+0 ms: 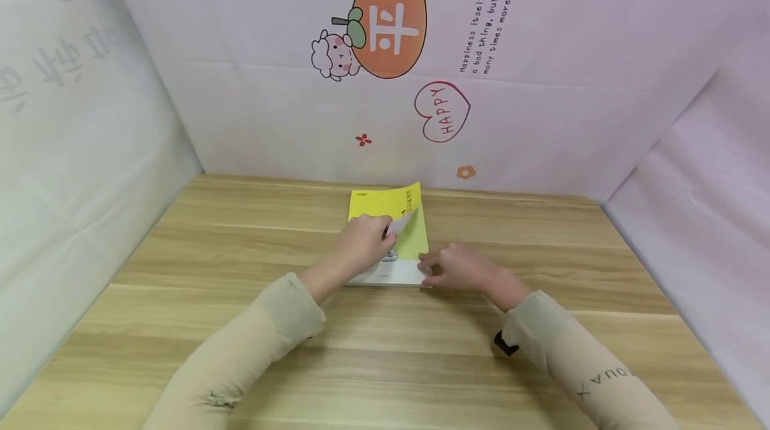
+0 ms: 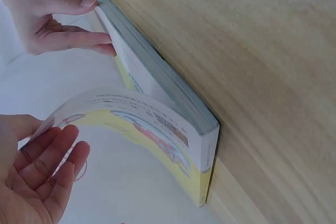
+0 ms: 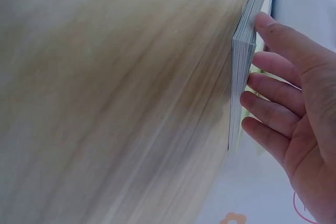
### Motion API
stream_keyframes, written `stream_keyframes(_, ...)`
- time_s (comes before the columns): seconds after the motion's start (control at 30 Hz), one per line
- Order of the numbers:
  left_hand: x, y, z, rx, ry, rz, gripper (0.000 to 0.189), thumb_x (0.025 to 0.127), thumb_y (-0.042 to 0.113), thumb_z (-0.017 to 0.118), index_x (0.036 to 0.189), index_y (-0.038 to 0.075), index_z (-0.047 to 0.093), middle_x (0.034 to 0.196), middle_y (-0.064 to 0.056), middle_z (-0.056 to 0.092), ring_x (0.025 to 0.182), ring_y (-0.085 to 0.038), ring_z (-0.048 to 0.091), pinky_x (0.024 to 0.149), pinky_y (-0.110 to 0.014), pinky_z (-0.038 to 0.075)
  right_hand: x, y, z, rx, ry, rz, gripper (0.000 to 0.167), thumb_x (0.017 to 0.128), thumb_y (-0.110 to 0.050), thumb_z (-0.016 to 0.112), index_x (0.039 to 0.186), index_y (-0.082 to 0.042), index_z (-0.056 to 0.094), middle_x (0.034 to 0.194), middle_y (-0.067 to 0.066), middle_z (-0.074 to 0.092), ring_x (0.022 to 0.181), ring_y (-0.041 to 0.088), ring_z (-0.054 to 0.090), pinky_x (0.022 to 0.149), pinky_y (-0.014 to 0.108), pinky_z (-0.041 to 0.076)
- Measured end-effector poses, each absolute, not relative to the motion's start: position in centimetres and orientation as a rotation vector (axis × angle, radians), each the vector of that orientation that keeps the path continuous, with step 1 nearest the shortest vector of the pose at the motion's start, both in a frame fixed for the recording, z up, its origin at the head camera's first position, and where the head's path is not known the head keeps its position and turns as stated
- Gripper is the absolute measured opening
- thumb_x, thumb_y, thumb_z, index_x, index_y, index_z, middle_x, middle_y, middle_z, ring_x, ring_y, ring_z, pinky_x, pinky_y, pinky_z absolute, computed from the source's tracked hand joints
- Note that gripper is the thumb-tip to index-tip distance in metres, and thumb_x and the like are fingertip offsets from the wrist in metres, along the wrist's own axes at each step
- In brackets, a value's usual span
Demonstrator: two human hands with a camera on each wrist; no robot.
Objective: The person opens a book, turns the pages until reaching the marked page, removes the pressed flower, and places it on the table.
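Observation:
A paperback book with a yellow and white cover lies on the wooden table. My left hand pinches the free edge of its cover between thumb and fingers, and the cover bends upward in a curve. A barcode and a coloured picture show on that cover in the left wrist view. At the book's lower right corner is my right hand. Its thumb rests on top near the corner, and its extended fingers lie along the side of the page block. The left hand hides part of the front.
The wood-grain table meets a white printed backdrop just behind the book. White sheets hang along both sides. A small black object shows at the right sleeve's cuff.

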State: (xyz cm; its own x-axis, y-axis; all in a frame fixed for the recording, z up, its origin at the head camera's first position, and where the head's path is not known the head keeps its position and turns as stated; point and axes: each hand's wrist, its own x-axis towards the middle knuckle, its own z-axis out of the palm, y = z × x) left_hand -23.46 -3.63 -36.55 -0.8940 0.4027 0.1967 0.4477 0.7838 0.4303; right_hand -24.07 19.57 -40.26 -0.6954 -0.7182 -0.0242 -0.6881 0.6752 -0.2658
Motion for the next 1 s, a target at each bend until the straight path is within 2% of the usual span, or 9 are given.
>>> stream_keyframes(0.13,-23.3,-4.0,-36.2,-0.652,-2.875,-0.738,0.018,0.101,0.020,0.065,0.103,0.003,0.071,0.074,-0.002,0.065,0.062,-0.013,0.058,0.052,-0.022,0.046,-24.0,19.6,-40.2,-1.146,2.754,-0.357,0.025,0.088,-0.030,0.083,0.101,-0.009,0.079,0.126,0.018,0.069,0.063,-0.001,0.051,0.066,0.018,0.050)
stream_keyframes(0.3,-23.3,-4.4,-36.1,-0.620,-2.890,-0.744,0.034,0.102,0.023,0.066,0.127,0.000,0.067,0.093,-0.009,0.073,0.071,-0.014,0.063,0.060,-0.024,0.054,-23.9,19.7,-40.1,-1.121,2.755,-0.367,0.033,0.087,-0.031,0.084,0.109,-0.007,0.079,0.125,0.017,0.069,0.063,-0.004,0.053,0.068,0.018,0.051)
stream_keyframes(0.4,-23.3,-4.7,-36.1,-0.613,-2.889,-0.747,0.039,0.102,0.024,0.065,0.134,0.000,0.064,0.103,-0.013,0.074,0.074,-0.016,0.065,0.064,-0.026,0.056,-23.9,19.7,-40.2,-1.111,2.749,-0.382,0.034,0.087,-0.032,0.084,0.109,-0.006,0.079,0.126,0.017,0.069,0.053,-0.004,0.037,0.063,0.018,0.048)
stream_keyframes(0.5,-23.2,-4.9,-36.1,-0.602,-2.876,-0.764,0.041,0.101,0.023,0.066,0.136,0.001,0.063,0.110,-0.016,0.074,0.076,-0.017,0.065,0.066,-0.029,0.058,-23.9,19.7,-40.3,-1.104,2.746,-0.395,0.032,0.087,-0.032,0.084,0.108,-0.007,0.079,0.127,0.018,0.068,0.052,-0.001,0.026,0.058,0.018,0.043)
stream_keyframes(0.67,-22.9,-5.5,-35.9,-0.602,-2.837,-0.755,0.041,0.100,0.022,0.069,0.135,0.001,0.063,0.110,-0.016,0.074,0.073,-0.017,0.063,0.065,-0.029,0.057,-23.8,19.8,-40.2,-1.081,2.743,-0.407,0.036,0.087,-0.032,0.084,0.112,-0.006,0.079,0.127,0.018,0.068,0.052,0.001,0.021,0.054,0.018,0.040)
stream_keyframes(0.83,-22.7,-6.3,-35.6,-0.615,-2.786,-0.759,0.041,0.099,0.018,0.069,0.135,0.000,0.063,0.095,-0.015,0.073,0.062,-0.016,0.057,0.052,-0.025,0.046,-23.8,19.8,-40.2,-1.071,2.738,-0.412,0.037,0.088,-0.032,0.083,0.114,-0.006,0.078,0.128,0.017,0.067,0.051,0.001,0.020,0.051,0.018,0.037)
stream_keyframes(0.93,-22.5,-6.7,-35.3,-0.594,-2.783,-0.781,0.045,0.099,0.018,0.070,0.139,0.001,0.061,0.089,-0.013,0.071,0.060,-0.015,0.054,0.051,-0.025,0.043,-23.8,19.8,-40.2,-1.069,2.738,-0.410,0.038,0.088,-0.032,0.083,0.115,-0.006,0.078,0.129,0.018,0.067,0.052,0.001,0.018,0.052,0.018,0.037)
stream_keyframes(1.0,-22.4,-7.0,-35.2,-0.575,-2.795,-0.802,0.049,0.099,0.018,0.070,0.143,0.003,0.058,0.088,-0.013,0.070,0.059,-0.018,0.054,0.052,-0.027,0.045,-23.8,19.8,-40.1,-1.071,2.737,-0.410,0.037,0.088,-0.032,0.083,0.114,-0.006,0.078,0.129,0.018,0.067,0.052,0.002,0.018,0.052,0.018,0.037)
